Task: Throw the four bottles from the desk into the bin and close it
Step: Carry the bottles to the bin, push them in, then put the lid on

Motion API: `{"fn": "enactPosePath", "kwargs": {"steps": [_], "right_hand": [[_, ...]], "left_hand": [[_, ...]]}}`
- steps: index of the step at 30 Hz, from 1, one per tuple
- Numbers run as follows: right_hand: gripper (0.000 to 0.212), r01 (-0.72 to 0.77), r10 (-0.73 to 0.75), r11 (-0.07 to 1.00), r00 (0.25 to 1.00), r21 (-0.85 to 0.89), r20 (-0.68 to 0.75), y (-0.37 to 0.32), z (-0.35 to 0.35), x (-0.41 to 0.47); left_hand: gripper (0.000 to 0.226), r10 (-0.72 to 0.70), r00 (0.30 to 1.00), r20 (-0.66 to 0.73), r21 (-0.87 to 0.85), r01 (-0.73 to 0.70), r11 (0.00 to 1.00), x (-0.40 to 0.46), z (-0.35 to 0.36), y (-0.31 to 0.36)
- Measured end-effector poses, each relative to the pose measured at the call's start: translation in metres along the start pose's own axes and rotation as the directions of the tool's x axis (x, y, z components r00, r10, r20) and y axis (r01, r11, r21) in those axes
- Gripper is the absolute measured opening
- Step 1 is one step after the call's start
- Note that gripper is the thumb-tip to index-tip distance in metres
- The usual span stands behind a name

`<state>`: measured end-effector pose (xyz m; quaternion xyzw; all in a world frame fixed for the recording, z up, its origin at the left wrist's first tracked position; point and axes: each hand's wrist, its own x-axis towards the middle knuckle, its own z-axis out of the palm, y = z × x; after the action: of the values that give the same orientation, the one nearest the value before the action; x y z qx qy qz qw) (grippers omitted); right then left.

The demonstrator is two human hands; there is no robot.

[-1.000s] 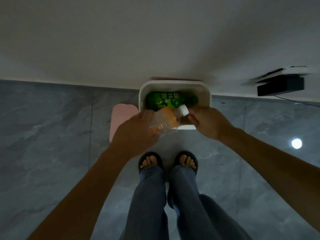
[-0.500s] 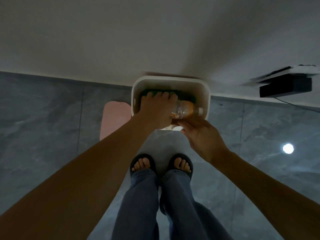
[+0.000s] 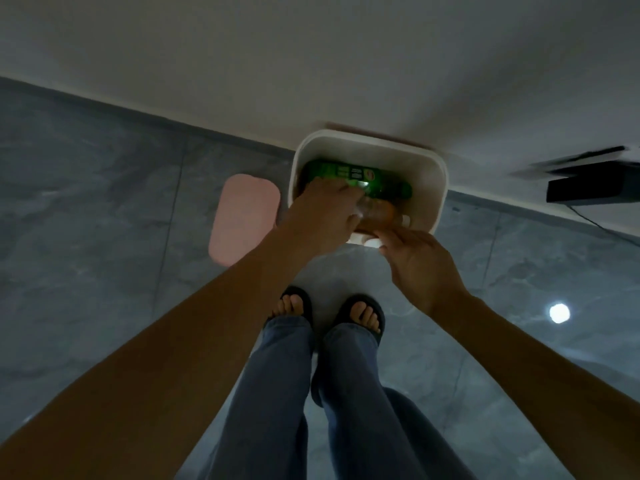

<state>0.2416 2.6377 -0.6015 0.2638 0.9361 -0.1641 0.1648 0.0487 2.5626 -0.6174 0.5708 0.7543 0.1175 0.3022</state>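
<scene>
orange bottle [image 3: 379,213] lies crosswise inside the white bin [image 3: 440,188], cap toward the right, under the left hand [image 3: 322,216] whose fingers curl over its base, while the right hand [image 3: 419,265] hovers open, empty, beside the rim.

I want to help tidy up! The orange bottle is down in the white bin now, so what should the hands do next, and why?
Probably let go: the left hand should open and lift out. The orange bottle already lies inside the bin beside the green bottle, and the right hand hangs open at the rim. The pink lid waits on the floor.
</scene>
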Motion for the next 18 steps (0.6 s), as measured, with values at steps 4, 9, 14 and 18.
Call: {"fn": "enactPosePath", "kwargs": {"steps": [4, 9, 14, 18], "right_hand": [[0.048, 0.037, -0.029, 0.996, 0.995, 0.082, -0.098, -0.032, -0.027, -0.002], [0.039, 0.294, -0.310, 0.942, 0.946, 0.160, 0.090, -0.106, -0.025, 0.014], [0.054, 0.259, -0.235, 0.966, 0.903, -0.018, 0.361, -0.148, 0.051, 0.071], [0.059, 0.291, -0.232, 0.947, 0.912, -0.135, 0.339, -0.162, 0.108, 0.124]], "left_hand": [[0.019, -0.240, 0.921, -0.307, -0.311, 0.142, 0.940, -0.076, -0.006, 0.008], [0.016, -0.715, 0.698, -0.032, -0.577, 0.571, 0.584, -0.153, 0.033, -0.024], [0.020, -0.806, 0.588, 0.069, -0.505, 0.718, 0.480, -0.158, 0.094, -0.082], [0.030, -0.816, 0.578, 0.003, -0.524, 0.696, 0.491, -0.127, 0.140, -0.118]]}}
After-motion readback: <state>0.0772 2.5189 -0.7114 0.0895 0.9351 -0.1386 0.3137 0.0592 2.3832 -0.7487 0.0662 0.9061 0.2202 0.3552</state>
